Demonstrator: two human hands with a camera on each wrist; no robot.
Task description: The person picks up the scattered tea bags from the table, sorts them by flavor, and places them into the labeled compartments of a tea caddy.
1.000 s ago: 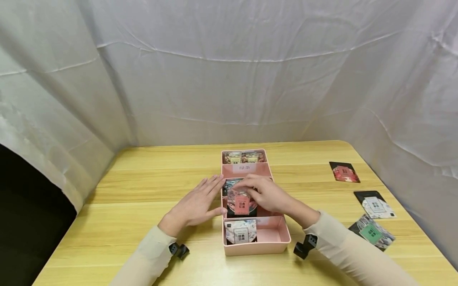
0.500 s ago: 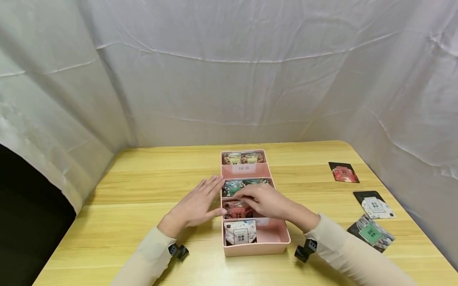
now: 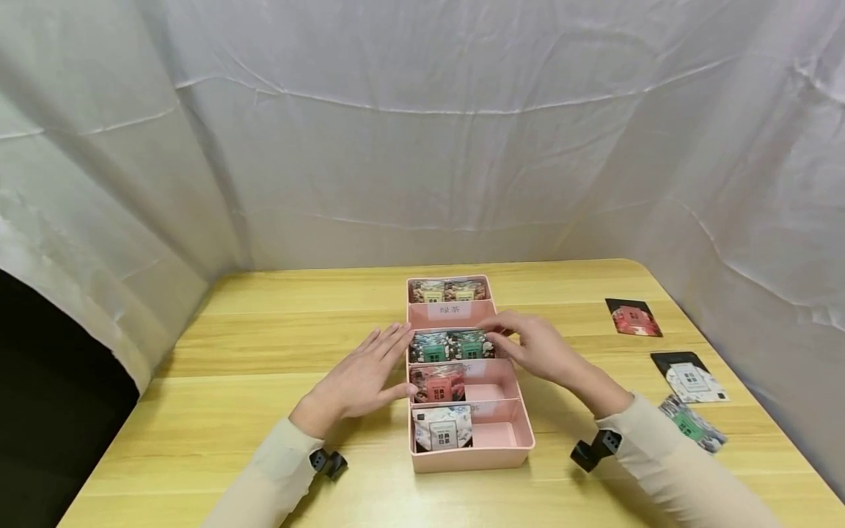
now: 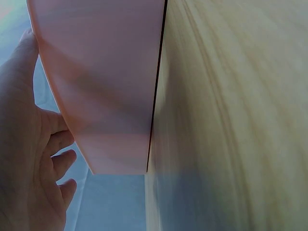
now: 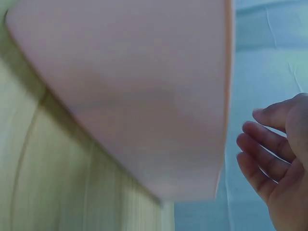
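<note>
On the left, the left hand (image 3: 359,378) rests against the left rim of the pink box (image 3: 472,461), its fingers nearly straight and the thumb spread apart from them, as half a second ago. Inside the box, at the left of the second compartment from the front, lies the red-labelled packet (image 3: 438,384); one second ago the right hand was holding it higher, and now it is released and uncovered. A white-labelled packet (image 3: 442,429) is in the front compartment, and two green-labelled packets (image 3: 430,347) sit behind the red one. The right hand (image 3: 538,348) has moved to the right, to the box's right rim beside these; its fingers are loosely bent, a little apart, and hold nothing. Farther right on the surface (image 3: 568,293), a loose red packet (image 3: 634,318) and a loose white packet (image 3: 690,378) lie as before, while the right sleeve (image 3: 686,462) now partly hides a loose green packet (image 3: 693,424).
</note>
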